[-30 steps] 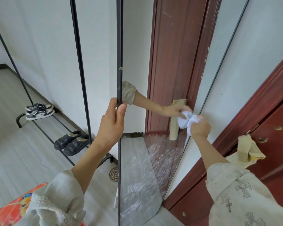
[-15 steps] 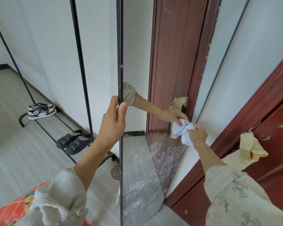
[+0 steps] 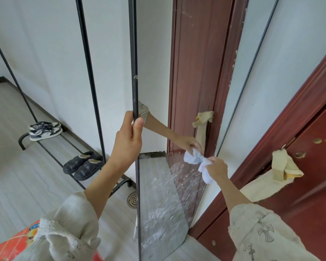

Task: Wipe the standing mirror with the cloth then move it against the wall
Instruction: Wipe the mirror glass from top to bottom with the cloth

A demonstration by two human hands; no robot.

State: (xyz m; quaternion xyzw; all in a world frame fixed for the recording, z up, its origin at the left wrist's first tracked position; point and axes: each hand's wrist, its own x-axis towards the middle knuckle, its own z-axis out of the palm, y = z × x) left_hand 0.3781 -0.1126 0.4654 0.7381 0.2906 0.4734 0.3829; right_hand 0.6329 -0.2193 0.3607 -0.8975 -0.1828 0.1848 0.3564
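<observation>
Your left hand grips the black frame on the mirror's near edge, fingers and thumb wrapped round it, steadying it upright. Your right hand has a white cloth bunched in its fingers, pressed to the glass near the far edge.

Change: over the last second the cloth hand has slid down the glass, from level with the reflected door handle to the top of the smeared patch. The left hand's grip hasn't shifted. The view dipped a little with it. So you're mid-wipe, working downward. The upper glass looks clean; the lower part still shows heavy streaks and splotches, so I'd judge wiping roughly half done and the move to the wall not started.

No table here. The mirror stands on the pale wood-look floor, its foot near the door threshold, set edge-on to the white wall, not flat against it.

Room: a dark red door on the right, a yellowish rag tied round its handle. To the left, a thin black rack against the wall, with white-grey sneakers and black slip-on shoes on its low rail. A round floor drain sits beside the mirror's base. Something red and printed at the bottom left; can't tell what.
</observation>
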